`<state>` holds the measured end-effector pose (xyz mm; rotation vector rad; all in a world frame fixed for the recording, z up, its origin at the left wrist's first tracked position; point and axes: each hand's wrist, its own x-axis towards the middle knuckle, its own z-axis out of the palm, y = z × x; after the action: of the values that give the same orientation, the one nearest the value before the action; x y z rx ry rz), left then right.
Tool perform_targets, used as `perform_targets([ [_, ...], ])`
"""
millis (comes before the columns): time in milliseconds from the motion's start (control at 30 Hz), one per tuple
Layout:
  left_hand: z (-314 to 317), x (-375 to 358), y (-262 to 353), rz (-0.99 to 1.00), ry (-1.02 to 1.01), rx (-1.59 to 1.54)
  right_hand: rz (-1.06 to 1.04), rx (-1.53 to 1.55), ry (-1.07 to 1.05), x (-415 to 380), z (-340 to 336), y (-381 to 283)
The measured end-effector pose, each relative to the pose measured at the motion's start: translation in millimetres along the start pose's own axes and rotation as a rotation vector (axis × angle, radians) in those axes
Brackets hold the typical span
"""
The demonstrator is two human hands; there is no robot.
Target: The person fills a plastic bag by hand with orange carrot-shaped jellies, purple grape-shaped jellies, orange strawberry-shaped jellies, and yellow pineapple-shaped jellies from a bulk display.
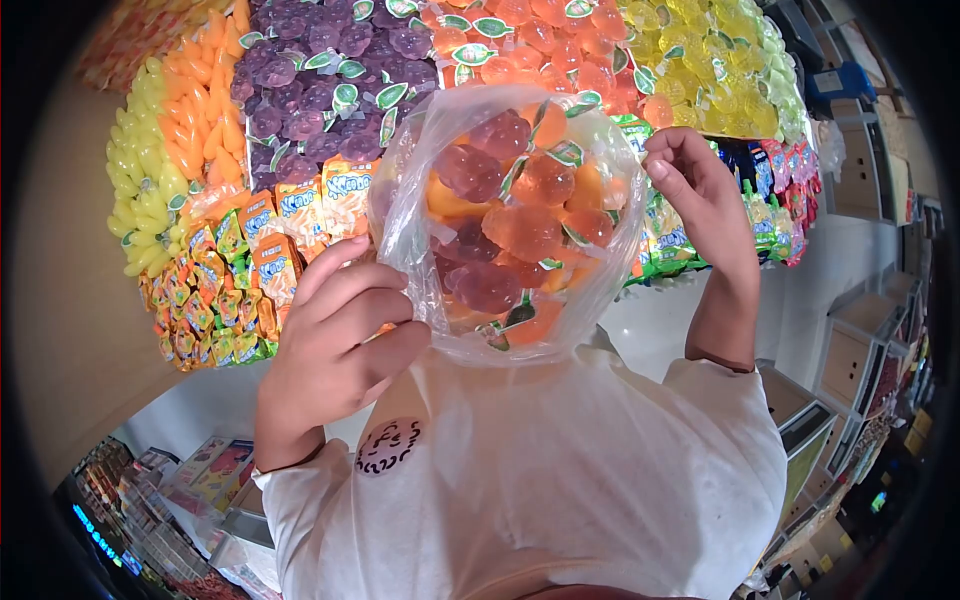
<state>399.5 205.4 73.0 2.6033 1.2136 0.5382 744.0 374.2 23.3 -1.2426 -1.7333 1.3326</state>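
Note:
A clear plastic bag [405, 215] hangs in front of my chest with its mouth facing up. Inside lie several fruit-shaped jellies [525, 232], orange and purple, some with green leaf-shaped labels. My left hand [340, 335] is at the bag's left side, fingers curled against the film; part of its grip is hidden. On the other side, the thumb and forefinger of my right hand [705, 200] pinch the bag's rim.
Beyond the bag is a display of purple jellies [300, 100], orange jellies [535, 50] and yellow jellies [690, 65]. Small candy packets [215, 290] line its front left edge, with orange pouches [345, 190] beside them. Shelving [865, 320] stands at the right.

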Motion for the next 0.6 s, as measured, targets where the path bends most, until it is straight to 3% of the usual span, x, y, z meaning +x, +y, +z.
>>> perform_targets([
  [67,11.4,-7.8,-0.2,-0.203,0.274,-0.4,0.053,0.002,-0.03,-1.2,-4.0,11.7],
  [133,27.6,-9.8,3.7,-0.303,0.383,-0.52,0.117,0.073,-0.158,-3.0,-6.4,16.6],
  [200,42.4,9.2,7.2,-0.525,0.683,-0.716,0.146,0.045,-0.209,3.4,-5.0,11.2],
  [233,44.2,9.5,3.0,-0.55,0.553,-0.564,0.166,-0.001,-0.267,8.2,-3.7,10.8],
  [333,50.7,37.6,10.8,-0.641,0.457,-0.396,0.22,-0.089,-0.318,9.7,12.0,-1.8],
  [400,58.1,45.1,9.1,-0.616,0.489,-0.462,0.081,-0.298,-0.303,6.0,17.6,-6.4],
  [467,59.5,43.1,-0.3,-0.574,0.401,-0.132,0.077,-0.295,-0.281,9.5,12.3,0.6],
  [533,58.6,40.1,-9.4,-0.499,0.446,-0.106,0.075,-0.251,-0.335,13.8,4.6,15.5],
  [600,56.2,37.5,-15.1,-0.654,0.429,-0.165,0.037,-0.194,-0.264,8.6,6.4,18.9],
])
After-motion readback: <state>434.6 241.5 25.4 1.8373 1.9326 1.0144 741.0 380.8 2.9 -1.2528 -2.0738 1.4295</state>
